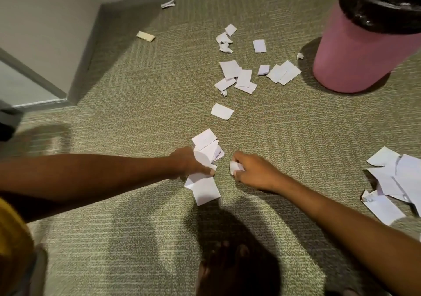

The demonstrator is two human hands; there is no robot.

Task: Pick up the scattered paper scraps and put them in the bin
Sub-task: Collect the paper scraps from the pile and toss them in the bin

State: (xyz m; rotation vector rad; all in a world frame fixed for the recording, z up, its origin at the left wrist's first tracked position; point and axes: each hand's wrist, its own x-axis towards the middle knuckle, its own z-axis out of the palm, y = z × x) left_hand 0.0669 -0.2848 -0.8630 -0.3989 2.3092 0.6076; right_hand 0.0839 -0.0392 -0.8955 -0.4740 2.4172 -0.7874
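**Floor inspection: scraps in both hands, bin standing at far right**

The carpet (pixel 141 118) is lying open and unobstructed across its left and centre, running up to the grey skirting (pixel 91 52) along the far-left wall. The near edge is partly taken up by a bare foot (pixel 230 270) sitting in shadow.

The left hand (pixel 190 162) is clamping a bundle of paper scraps (pixel 205 172), sheets sticking out above and below the fist. The right hand (pixel 252 172) is closing its fingers on one small crumpled scrap (pixel 235 167). The two hands are sitting near each other, not touching.

The pink bin (pixel 348 52), lined with a black bag (pixel 373 11), is standing at the far right corner; its top and right side are being cut off by the frame.

Loose scraps are lying in one main cluster (pixel 239 77) between the hands and the bin, a single piece (pixel 222 111) below it, two outliers near the skirting (pixel 145 36), and a torn pile (pixel 391 182) at the right edge, partly cropped. An exact count is not possible: pieces are overlapping. The bundle's sheet count is likewise hidden by the fist.
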